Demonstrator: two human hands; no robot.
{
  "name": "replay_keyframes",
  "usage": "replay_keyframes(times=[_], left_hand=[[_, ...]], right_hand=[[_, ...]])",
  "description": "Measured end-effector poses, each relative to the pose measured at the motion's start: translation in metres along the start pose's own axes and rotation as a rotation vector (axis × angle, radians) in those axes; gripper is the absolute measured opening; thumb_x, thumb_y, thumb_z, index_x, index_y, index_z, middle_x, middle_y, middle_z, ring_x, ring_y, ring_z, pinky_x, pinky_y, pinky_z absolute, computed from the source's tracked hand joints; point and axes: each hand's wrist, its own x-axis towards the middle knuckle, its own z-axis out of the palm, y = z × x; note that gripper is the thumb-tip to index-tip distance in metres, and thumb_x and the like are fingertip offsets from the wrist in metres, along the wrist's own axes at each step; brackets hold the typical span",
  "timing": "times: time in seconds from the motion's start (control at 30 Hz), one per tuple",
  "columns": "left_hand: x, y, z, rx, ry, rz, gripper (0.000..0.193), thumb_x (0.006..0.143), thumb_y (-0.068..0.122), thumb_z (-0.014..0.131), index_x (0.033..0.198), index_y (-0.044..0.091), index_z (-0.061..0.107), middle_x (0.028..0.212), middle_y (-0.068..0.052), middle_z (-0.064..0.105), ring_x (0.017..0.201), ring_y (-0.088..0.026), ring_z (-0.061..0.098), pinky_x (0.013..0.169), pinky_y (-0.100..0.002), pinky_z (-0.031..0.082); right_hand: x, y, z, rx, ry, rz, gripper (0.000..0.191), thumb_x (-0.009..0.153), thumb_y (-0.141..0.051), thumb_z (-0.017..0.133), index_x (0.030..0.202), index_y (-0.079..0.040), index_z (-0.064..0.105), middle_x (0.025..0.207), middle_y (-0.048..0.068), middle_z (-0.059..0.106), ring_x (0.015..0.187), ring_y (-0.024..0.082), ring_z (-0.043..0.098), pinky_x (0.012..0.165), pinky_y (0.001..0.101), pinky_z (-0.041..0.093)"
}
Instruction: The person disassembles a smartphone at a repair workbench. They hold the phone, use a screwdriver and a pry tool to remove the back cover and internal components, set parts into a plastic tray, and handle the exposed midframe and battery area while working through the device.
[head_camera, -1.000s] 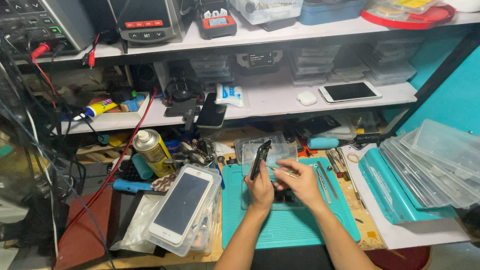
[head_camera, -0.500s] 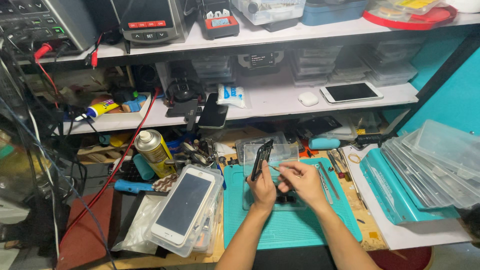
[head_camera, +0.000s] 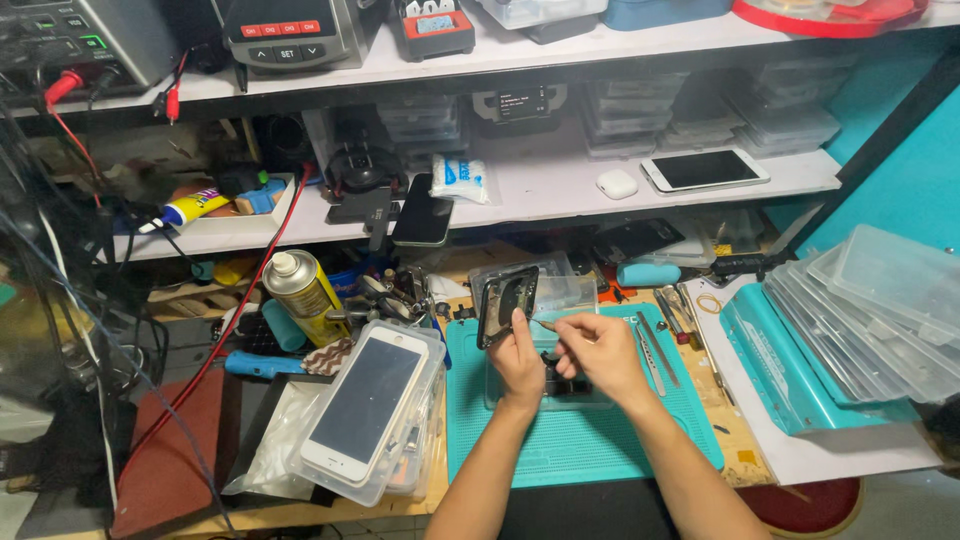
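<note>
Our left hand (head_camera: 520, 362) pinches the dark phone shell (head_camera: 506, 305) upright so we see inside, while our right hand (head_camera: 603, 352) pinches a thin tool (head_camera: 548, 325) against it, over the teal mat (head_camera: 580, 445).

dark phone housing (head_camera: 506, 305) stands tilted upright above the teal mat (head_camera: 580, 455).

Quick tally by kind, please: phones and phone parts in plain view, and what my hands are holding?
Whole phones: 3 (white phone, shelf phone, dark phone)
Phone housing in left hand: 1
Thin tool in right hand: 1
Total: 5
</note>
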Motion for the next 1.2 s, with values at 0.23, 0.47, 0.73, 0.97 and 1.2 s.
replay_keyframes(times=[0.23,0.47,0.73,0.97,1.2], left_hand=[[0.001,0.004,-0.005,-0.038,-0.022,-0.138,0.037,0.107,0.02,0.05,0.101,-0.008,0.074,0.091,-0.008,0.077,0.082,-0.012,0.069,0.075,-0.029,0.055],[0.008,0.0,-0.007,-0.097,0.01,-0.286,0.053,0.111,0.028,0.05,0.093,-0.014,0.075,0.086,-0.014,0.078,0.08,-0.014,0.072,0.075,-0.029,0.06],[0.017,0.004,-0.012,-0.097,-0.047,-0.377,0.052,0.109,0.03,0.049,0.096,-0.017,0.066,0.093,-0.02,0.073,0.092,-0.023,0.08,0.071,-0.026,0.054],[0.015,0.001,-0.014,-0.095,0.016,-0.249,0.036,0.105,0.023,0.055,0.102,-0.011,0.069,0.094,-0.004,0.074,0.093,-0.017,0.075,0.081,-0.026,0.057],[0.014,0.004,-0.019,-0.168,0.015,-0.326,0.029,0.102,0.016,0.065,0.093,-0.011,0.073,0.084,-0.003,0.069,0.077,-0.014,0.067,0.075,-0.028,0.067]], right_hand=[[-0.004,-0.009,0.003,-0.058,-0.012,-0.05,0.02,0.09,-0.009,0.07,0.108,0.0,0.072,0.069,0.005,0.07,0.051,0.011,0.065,0.044,0.0261,0.051],[-0.008,-0.014,-0.022,-0.201,0.032,-0.169,0.016,0.09,-0.008,0.074,0.102,0.002,0.071,0.068,0.002,0.065,0.052,0.009,0.057,0.046,0.025,0.045],[-0.015,-0.031,-0.06,0.061,0.065,-0.228,0.028,0.091,-0.003,0.068,0.118,0.002,0.072,0.088,0.01,0.075,0.072,0.015,0.071,0.067,0.0262,0.058],[-0.022,-0.035,-0.053,-0.365,0.14,-0.41,0.017,0.1,-0.013,0.062,0.103,0.002,0.071,0.091,0.006,0.073,0.077,0.014,0.071,0.069,0.0281,0.057],[-0.012,-0.021,-0.028,-0.616,0.005,-0.159,0.022,0.104,-0.02,0.051,0.099,0.001,0.058,0.078,0.01,0.073,0.07,0.02,0.074,0.067,0.033,0.058]])
